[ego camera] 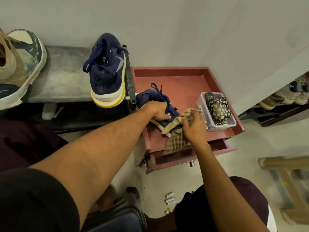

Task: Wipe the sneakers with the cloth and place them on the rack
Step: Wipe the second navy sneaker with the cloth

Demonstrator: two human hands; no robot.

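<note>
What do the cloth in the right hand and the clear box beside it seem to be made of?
The checked cloth looks like thin woven fabric, matte: it creases and hangs limp. The clear box looks like glossy plastic: the remote control and the flowered pouch show through its walls.

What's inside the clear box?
A remote and a floral pouch fill the box; small red and green bits show beneath the pouch, mostly covered and unidentifiable.

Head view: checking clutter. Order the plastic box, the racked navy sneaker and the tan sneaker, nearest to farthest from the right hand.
1. Plastic box, just beside the right hand, on its right.
2. Navy sneaker on the rack, up left.
3. Tan sneaker, far left edge.
</note>
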